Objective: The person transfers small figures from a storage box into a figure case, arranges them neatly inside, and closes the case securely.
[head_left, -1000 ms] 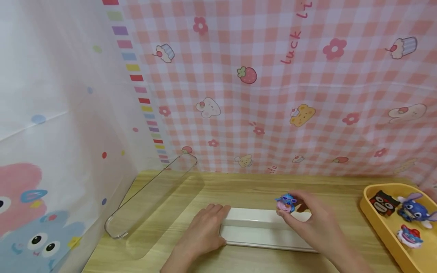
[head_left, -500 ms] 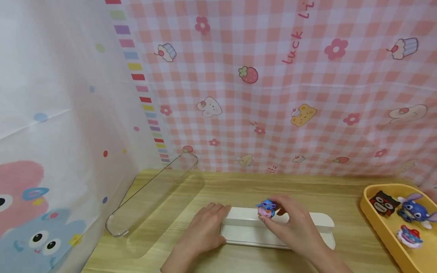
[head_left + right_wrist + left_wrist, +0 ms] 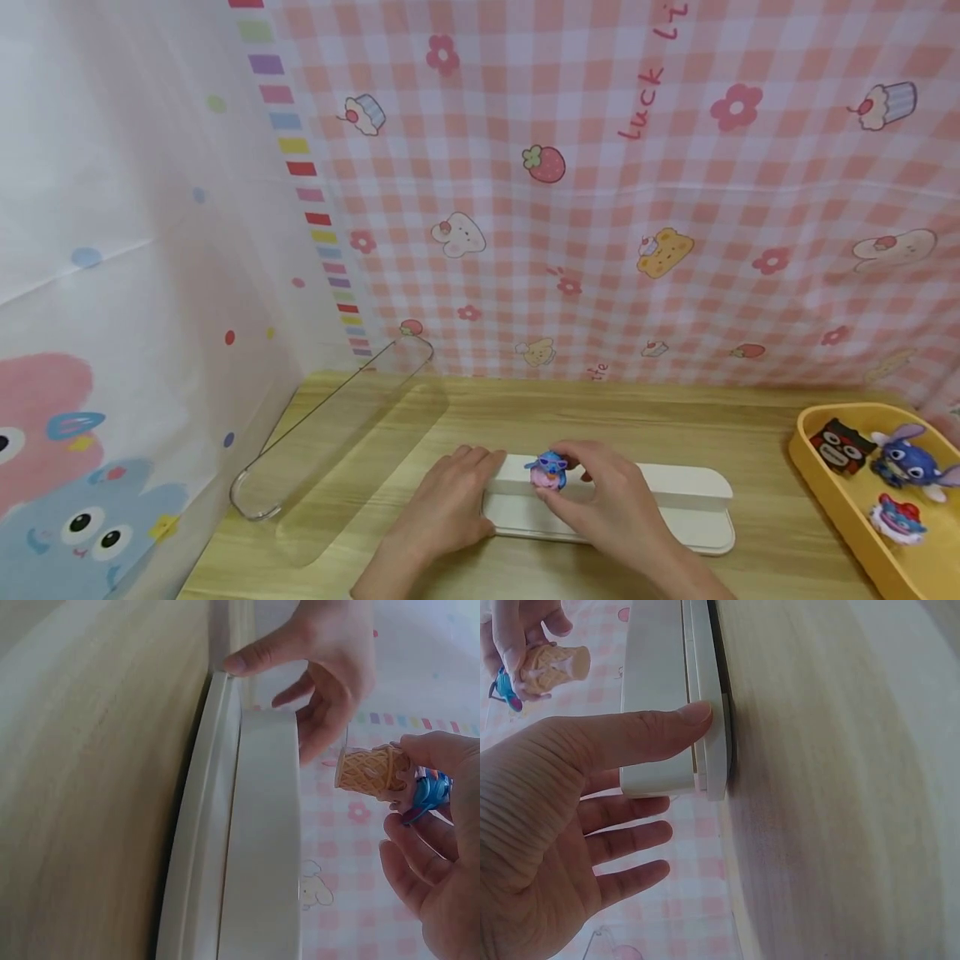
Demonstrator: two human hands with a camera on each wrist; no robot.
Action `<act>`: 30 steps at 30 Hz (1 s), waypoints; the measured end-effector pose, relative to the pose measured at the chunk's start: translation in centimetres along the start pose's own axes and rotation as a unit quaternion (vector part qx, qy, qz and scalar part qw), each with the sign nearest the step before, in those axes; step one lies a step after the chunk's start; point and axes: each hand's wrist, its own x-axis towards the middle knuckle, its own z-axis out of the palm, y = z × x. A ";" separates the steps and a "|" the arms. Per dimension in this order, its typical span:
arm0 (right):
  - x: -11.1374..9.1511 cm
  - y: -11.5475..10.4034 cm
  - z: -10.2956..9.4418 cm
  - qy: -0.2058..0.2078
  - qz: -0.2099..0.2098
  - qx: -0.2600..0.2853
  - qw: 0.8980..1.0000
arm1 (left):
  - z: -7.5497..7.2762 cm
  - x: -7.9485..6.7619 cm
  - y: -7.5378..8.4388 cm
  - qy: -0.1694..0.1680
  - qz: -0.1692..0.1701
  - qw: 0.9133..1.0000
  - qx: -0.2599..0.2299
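My right hand pinches a small blue figurine with purple glasses and a pink lower part between thumb and fingertips. In the right wrist view its bottom is a tan waffle cone, apart from the base. A white two-step display base lies lengthwise on the table, and the figurine is held over its left portion. My left hand holds the base's left end, thumb at the front edge and fingers toward the back. The left wrist view shows that thumb on the lower edge.
A clear plastic cover stands on the wooden table at the left. At the right, a yellow tray holds a dark owl-like figure, a blue big-eared figure and a red-capped figure. Patterned cloth hangs behind.
My right hand has carried the figurine leftward along the base, from its right half to near my left hand. The base's right end has come into view. My left hand has stayed put.
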 end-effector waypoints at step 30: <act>-0.6 -0.1 3.9 -0.076 0.032 0.012 0.997 | -0.1 0.1 -0.4 -0.013 0.003 0.999 -0.031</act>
